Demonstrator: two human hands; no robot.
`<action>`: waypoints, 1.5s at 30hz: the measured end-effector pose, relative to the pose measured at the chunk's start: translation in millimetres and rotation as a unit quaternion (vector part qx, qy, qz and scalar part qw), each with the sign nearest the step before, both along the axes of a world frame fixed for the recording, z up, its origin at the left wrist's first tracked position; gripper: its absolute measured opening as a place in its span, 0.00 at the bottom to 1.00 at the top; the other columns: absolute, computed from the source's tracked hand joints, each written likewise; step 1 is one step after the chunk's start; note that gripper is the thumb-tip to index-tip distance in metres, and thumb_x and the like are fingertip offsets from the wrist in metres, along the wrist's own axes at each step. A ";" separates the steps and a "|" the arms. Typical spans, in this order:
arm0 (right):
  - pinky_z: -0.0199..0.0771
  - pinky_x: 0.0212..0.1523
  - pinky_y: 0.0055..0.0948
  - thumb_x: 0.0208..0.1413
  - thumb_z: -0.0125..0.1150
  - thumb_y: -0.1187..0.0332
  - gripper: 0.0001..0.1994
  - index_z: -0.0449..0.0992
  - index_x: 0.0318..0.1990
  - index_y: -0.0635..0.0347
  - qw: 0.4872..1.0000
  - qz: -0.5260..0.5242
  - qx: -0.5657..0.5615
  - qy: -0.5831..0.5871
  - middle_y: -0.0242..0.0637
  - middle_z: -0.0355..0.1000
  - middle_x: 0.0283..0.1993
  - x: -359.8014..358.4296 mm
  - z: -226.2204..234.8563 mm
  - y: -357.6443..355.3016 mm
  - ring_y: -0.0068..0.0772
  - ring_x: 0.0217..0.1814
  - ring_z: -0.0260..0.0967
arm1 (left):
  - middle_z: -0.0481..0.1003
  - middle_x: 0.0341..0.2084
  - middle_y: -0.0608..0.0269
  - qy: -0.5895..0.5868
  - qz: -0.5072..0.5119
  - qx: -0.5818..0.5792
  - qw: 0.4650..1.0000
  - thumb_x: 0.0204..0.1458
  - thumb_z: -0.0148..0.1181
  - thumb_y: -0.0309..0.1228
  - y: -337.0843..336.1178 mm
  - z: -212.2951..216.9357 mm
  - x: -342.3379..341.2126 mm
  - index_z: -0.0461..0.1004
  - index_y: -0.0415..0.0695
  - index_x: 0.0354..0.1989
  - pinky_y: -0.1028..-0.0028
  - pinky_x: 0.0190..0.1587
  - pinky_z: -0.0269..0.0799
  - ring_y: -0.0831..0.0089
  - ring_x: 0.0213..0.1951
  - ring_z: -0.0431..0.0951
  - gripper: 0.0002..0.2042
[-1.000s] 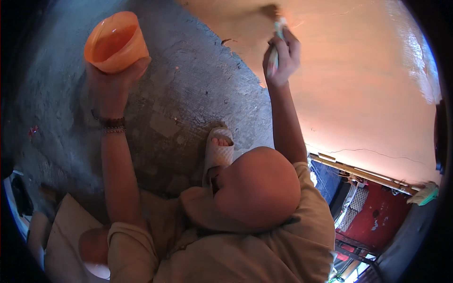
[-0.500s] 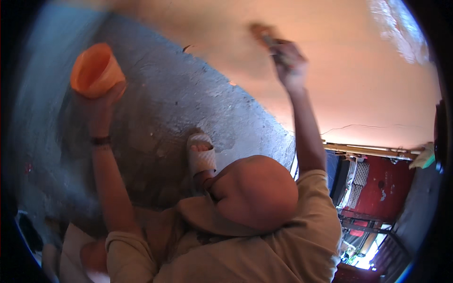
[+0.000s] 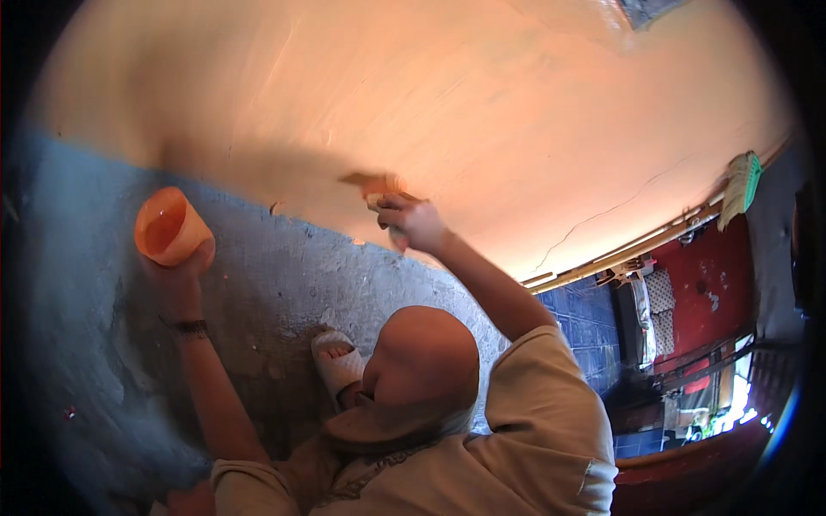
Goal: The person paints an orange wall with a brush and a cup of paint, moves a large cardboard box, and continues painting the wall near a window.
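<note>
My left hand [image 3: 179, 273] is wrapped round the lower side of an orange plastic container [image 3: 191, 238], whose open mouth is tipped toward the upper left. A little liquid or shine shows inside it, but how full it is I cannot tell. In my closed right hand [image 3: 418, 225] is a paintbrush [image 3: 385, 184], its bristle end against or very close to the peach-orange wall [image 3: 516, 112]. The fingers cover most of the brush handle. A dark shadow lies on the wall left of the brush.
Below the wall runs a rough grey concrete floor [image 3: 267, 241]. My sandalled foot [image 3: 340, 359] and bent knee [image 3: 430, 348] are between my arms. At the right stand a broom [image 3: 738, 189] with a green head, a red surface [image 3: 710, 292] and blue tiles [image 3: 585, 322].
My right hand with the paintbrush has come down and left along the wall. The view has shifted, showing more wall; the container now appears lower, still in my left hand.
</note>
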State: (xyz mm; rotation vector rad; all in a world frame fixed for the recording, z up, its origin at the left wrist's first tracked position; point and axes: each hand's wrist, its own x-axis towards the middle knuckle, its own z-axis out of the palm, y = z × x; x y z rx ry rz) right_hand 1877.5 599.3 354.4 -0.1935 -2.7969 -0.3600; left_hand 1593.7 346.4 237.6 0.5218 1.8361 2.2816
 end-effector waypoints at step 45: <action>0.74 0.31 0.36 0.44 0.63 0.72 0.05 0.74 0.30 0.56 0.943 -0.018 -0.327 0.060 0.41 0.74 0.29 -65.3 -87.5 -46.8 0.41 0.28 0.73 | 0.69 0.46 0.61 -0.004 0.026 0.059 0.998 0.30 0.73 0.22 -37.0 21.3 7.8 0.61 0.41 0.54 0.72 0.47 0.71 0.70 0.46 0.72 0.38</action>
